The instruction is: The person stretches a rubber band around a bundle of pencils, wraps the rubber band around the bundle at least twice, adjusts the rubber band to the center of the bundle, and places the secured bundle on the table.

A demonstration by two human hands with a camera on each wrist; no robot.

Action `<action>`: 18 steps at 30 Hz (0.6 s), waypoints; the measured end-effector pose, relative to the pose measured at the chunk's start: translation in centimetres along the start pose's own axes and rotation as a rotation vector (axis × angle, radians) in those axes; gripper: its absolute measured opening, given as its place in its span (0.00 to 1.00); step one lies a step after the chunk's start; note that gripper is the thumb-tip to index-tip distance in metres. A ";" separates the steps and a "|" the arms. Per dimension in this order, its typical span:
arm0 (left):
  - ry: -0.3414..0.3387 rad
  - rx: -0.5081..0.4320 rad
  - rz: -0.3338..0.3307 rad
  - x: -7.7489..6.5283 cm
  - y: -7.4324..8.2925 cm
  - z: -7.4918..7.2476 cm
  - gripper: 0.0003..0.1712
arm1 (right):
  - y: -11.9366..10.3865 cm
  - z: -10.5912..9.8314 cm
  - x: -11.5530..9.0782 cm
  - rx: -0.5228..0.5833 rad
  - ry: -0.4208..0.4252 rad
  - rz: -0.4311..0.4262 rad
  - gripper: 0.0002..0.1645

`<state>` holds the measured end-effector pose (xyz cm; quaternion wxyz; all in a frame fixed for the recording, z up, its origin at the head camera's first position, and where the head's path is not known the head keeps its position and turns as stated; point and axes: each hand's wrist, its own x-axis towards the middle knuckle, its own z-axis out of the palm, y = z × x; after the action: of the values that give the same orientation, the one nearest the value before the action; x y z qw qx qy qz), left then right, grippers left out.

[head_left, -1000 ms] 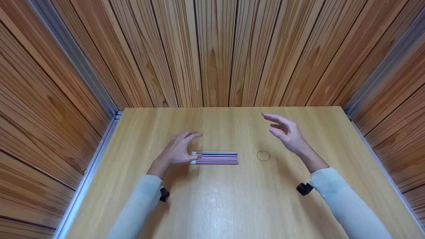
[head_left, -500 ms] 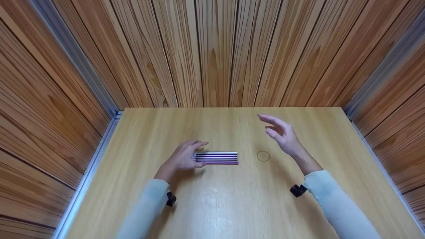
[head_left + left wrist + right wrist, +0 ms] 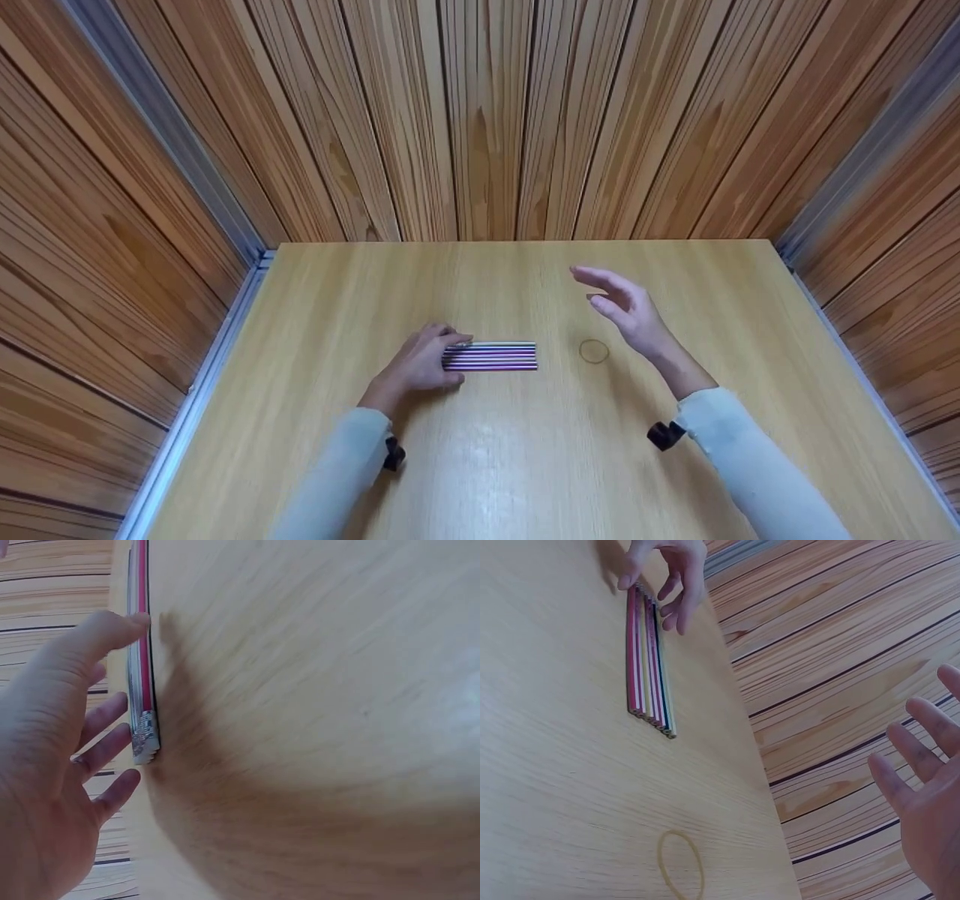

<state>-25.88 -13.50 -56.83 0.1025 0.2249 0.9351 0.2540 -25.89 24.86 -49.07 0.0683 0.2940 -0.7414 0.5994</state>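
Observation:
Several striped pencils [image 3: 499, 357] lie side by side in a flat row on the table. Their silvery eraser ends [image 3: 145, 739] show in the left wrist view. My left hand [image 3: 421, 363] spans the row's left end, thumb on the near side and fingers on the far side; the fingers look loose, and whether they press the pencils is unclear. My right hand [image 3: 628, 313] hovers in the air with fingers apart, holding nothing. Below it, right of the pencils, lies a thin yellowish rubber band [image 3: 661, 855] in a loop.
The wooden table [image 3: 495, 450] meets a plank wall [image 3: 487, 150] at its far edge. Metal rails [image 3: 202, 360] run along its sides. A small black camera sits at each wrist, the right camera [image 3: 664, 435] hanging beneath the sleeve.
My left hand has moved slightly right and down round the pencils' eraser ends, its thumb and forefinger drawing nearer the row. The right hand has drifted left and a little nearer.

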 end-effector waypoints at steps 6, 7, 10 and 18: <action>0.008 -0.008 -0.021 0.4 -0.3 0.6 0.33 | 0.3 0.8 -0.3 -0.151 -0.054 -0.021 0.31; 0.009 -0.006 -0.025 0.4 -0.3 0.7 0.32 | 0.2 0.9 -0.4 -0.185 -0.065 -0.016 0.32; 0.012 -0.008 -0.030 0.6 -0.2 0.7 0.32 | -0.1 1.1 -0.3 -0.249 -0.092 0.000 0.33; 0.001 -0.012 -0.059 0.9 0.4 0.7 0.32 | -0.4 1.4 -0.2 -0.294 -0.133 0.023 0.34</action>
<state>-26.33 -12.49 -57.29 0.1105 0.1965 0.9399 0.2564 -25.14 23.59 -49.20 0.0545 0.3115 -0.8273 0.4642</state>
